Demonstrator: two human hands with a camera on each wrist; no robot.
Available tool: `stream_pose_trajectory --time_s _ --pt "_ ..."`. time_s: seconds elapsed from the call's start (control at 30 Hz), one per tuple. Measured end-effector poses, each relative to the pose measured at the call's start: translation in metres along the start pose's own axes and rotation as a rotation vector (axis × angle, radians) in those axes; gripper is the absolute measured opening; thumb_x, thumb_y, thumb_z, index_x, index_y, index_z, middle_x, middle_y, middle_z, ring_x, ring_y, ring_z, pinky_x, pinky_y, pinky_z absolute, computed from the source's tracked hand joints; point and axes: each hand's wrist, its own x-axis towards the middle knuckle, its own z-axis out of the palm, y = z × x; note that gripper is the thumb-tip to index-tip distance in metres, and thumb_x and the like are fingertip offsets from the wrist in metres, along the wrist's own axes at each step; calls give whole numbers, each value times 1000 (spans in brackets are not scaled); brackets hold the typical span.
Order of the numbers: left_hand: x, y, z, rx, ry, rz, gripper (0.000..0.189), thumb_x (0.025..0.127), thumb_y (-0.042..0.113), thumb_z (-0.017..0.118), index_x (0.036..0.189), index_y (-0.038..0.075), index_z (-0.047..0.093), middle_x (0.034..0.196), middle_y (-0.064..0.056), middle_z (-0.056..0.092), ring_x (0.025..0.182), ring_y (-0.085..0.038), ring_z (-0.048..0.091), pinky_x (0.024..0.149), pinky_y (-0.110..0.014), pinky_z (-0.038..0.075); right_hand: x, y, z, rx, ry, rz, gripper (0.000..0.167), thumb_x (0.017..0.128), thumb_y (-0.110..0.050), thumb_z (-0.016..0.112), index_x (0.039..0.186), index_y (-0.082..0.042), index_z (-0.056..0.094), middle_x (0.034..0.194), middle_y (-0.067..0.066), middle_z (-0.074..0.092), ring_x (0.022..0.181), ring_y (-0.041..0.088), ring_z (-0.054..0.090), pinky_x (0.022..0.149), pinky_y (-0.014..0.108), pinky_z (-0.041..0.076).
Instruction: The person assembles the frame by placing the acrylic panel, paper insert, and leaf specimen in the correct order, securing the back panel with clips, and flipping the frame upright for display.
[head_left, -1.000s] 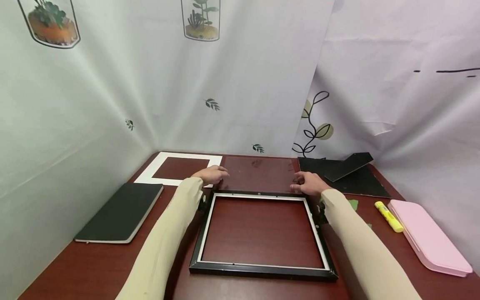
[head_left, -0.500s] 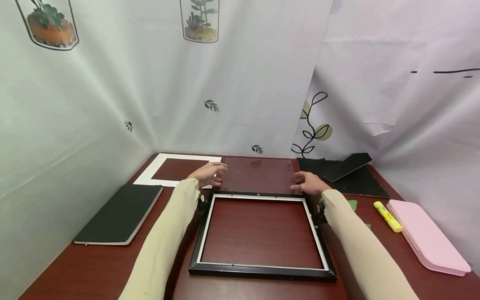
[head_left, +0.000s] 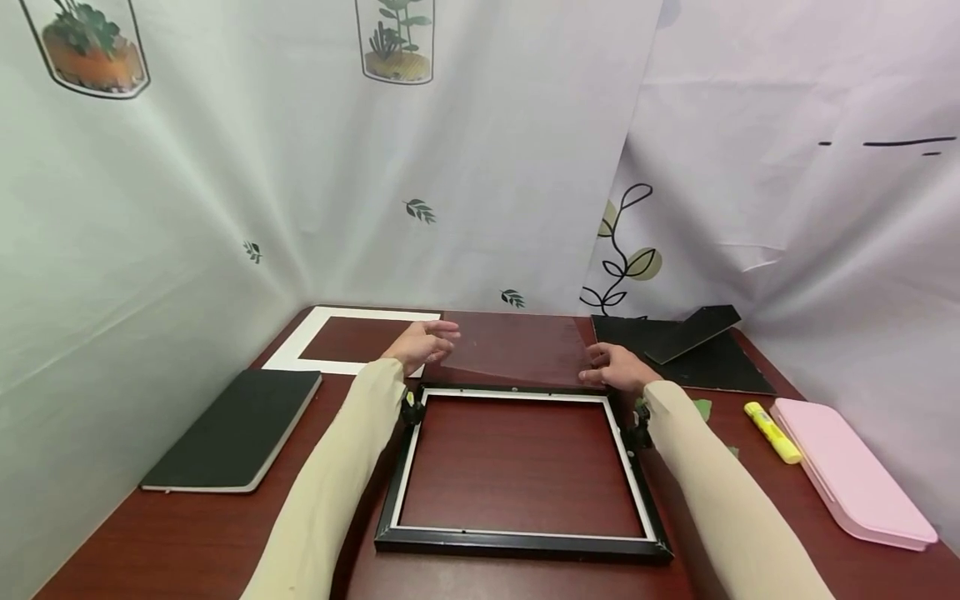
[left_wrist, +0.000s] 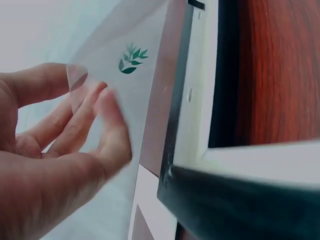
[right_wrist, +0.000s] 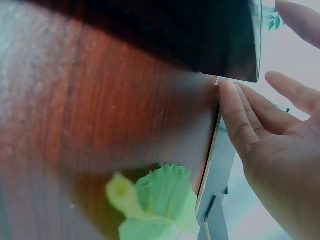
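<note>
A clear sheet (head_left: 517,346) lies at the back of the table, behind a black picture frame (head_left: 525,546) with a pale inner edge. At the sheet's left side is my left hand (head_left: 420,346). In the left wrist view, the raised corner of the sheet (left_wrist: 112,85) overlaps the index fingertip, and the thumb stands apart from it. My right hand (head_left: 618,367) is at the sheet's right edge with relaxed fingers. In the right wrist view, its fingertips (right_wrist: 228,92) come right beside the frame's dark corner (right_wrist: 235,55).
A white mat (head_left: 288,346) lies back left, above a black notebook (head_left: 232,429). Back right is a black backing board (head_left: 720,367) with its stand (head_left: 693,333) up. A green leaf (head_left: 702,408), yellow highlighter (head_left: 772,433) and pink case (head_left: 855,475) lie to the right.
My left hand first drew back a little, then moved in over the sheet's left edge; the near left corner of the sheet has risen. My right hand has hardly moved.
</note>
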Motion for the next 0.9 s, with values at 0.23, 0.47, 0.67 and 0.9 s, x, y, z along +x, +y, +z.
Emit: stream_pose_trajectory --time_s 0.23,0.47,0.67,0.9 --pt "-7 4 -3 -214 -53 52 63 97 -17 43 156 -1 28 161 -25 31 121 -27 66 92 -27 58 0 0 3 48 4 2 69 95 -25 68 150 3 37 144 32 48 125 42 55 96 48 53" --pt "-13 4 -10 -325 -26 138 63 96 -16 49 154 0 33 160 -23 34 99 -11 72 87 -24 58 -4 -5 -1 146 10 -58 74 101 -27 60 161 -8 19 147 33 45 121 39 62 90 45 57" --pt "-21 4 -13 -345 -48 163 61 97 -16 46 154 0 34 158 -24 35 97 -10 73 85 -25 59 -10 -15 -14 324 46 -141 78 101 -21 60 163 -17 13 150 26 47 96 16 69 80 35 60" --pt "-44 9 -16 -269 -107 169 63 98 -12 50 156 -1 29 159 -26 32 102 -10 73 91 -25 58 -30 -24 -25 404 51 -205 80 97 -15 65 162 -19 18 148 25 48 71 8 58 68 32 55"
